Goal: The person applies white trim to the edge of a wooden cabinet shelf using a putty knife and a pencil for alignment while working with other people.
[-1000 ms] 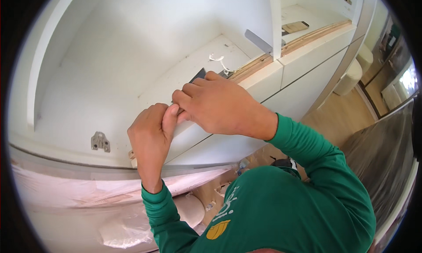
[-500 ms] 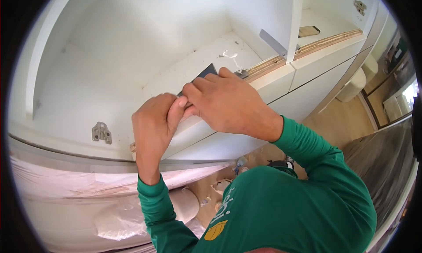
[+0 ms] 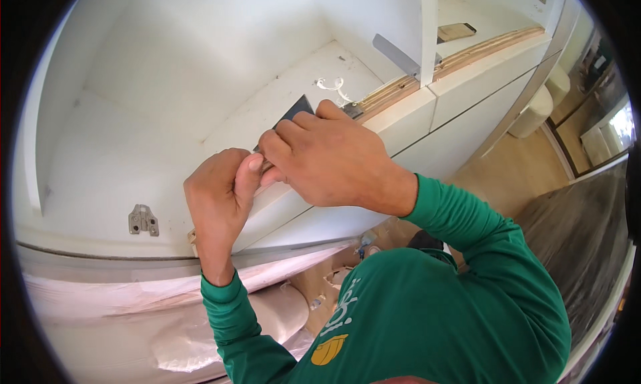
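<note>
My right hand (image 3: 334, 155) is closed over a thin dark flat plate (image 3: 298, 109), whose pointed corner sticks out past the knuckles. Close against it, my left hand (image 3: 219, 185) is curled at the plate's other end, thumb up and touching the right fingers. Most of the plate and the left fingertips are hidden by the hands. Both hands are over the front edge of a white open cabinet (image 3: 254, 230). Along that edge to the right runs a bare layered wood strip (image 3: 394, 97), with a small dark metal piece (image 3: 352, 109) beside my right hand.
White curled scrap (image 3: 334, 85) lies on the cabinet floor. A grey metal flap (image 3: 395, 54) juts out near the divider (image 3: 429, 33). A phone (image 3: 456, 33) rests in the right compartment. A hinge plate (image 3: 143, 221) is at left; plastic-wrapped furniture (image 3: 180, 347) stands below.
The view has shifted slightly, so the cabinet and both hands sit a little further left. My hands keep the same hold on the dark plate.
</note>
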### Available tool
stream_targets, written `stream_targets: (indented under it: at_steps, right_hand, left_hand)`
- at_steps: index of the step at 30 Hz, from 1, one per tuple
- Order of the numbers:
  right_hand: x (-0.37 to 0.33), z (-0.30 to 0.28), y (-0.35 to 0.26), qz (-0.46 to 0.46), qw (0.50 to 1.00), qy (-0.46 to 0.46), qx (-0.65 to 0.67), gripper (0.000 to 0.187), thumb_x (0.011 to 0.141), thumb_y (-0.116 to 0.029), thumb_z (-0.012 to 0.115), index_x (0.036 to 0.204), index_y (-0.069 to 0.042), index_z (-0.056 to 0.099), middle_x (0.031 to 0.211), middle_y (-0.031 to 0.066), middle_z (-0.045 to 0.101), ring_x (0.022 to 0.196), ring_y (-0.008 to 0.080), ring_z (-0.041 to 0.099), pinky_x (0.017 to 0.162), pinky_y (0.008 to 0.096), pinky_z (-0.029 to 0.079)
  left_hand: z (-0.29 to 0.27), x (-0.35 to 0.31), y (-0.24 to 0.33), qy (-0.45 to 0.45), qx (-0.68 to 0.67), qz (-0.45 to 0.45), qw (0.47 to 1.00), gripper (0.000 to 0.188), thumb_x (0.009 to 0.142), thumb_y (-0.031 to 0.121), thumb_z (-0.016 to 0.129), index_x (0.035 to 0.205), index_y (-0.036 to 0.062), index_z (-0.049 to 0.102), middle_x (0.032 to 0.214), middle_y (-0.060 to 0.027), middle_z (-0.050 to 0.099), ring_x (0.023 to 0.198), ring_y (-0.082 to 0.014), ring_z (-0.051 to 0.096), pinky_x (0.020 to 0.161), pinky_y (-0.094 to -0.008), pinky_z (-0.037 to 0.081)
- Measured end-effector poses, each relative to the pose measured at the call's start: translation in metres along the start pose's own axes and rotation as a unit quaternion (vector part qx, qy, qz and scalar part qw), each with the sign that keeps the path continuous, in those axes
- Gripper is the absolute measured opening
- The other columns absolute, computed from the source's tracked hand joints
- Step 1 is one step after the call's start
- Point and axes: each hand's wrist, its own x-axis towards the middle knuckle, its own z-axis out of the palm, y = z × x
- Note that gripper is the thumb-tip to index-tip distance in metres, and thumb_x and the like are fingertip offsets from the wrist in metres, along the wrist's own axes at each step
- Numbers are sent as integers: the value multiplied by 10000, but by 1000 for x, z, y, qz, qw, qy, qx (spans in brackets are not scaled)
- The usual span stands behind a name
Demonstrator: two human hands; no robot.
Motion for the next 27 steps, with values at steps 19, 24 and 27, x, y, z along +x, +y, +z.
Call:
stream_targets:
  at_steps: [19,24,27]
  right_hand:
    - [0,-5,7,-17,1000,-7,-4,344,1095,-424,666,1019,-89,673,877,54,721,842,258,707,836,409,474]
    - [-8,-6,1,10,999,13,-41,343,1094,-426,660,1052,-87,687,894,52,722,840,262,706,887,418,477]
    - [-4,-9,1,6,1000,-9,-24,315,1089,-403,668,1073,-89,685,899,50,721,844,261,708,905,432,479]
  left_hand:
    - [1,1,5,9,37,24,999,380,1103,316,745,856,34,685,746,-135,611,646,-352,558,599,-454,455]
    - [2,11,2,-33,-32,25,999,342,1089,314,753,890,41,704,754,-136,614,670,-360,574,613,-450,466]
    - [-1,5,4,-30,11,26,999,331,1080,332,764,923,45,711,770,-135,619,695,-357,588,625,-452,477]
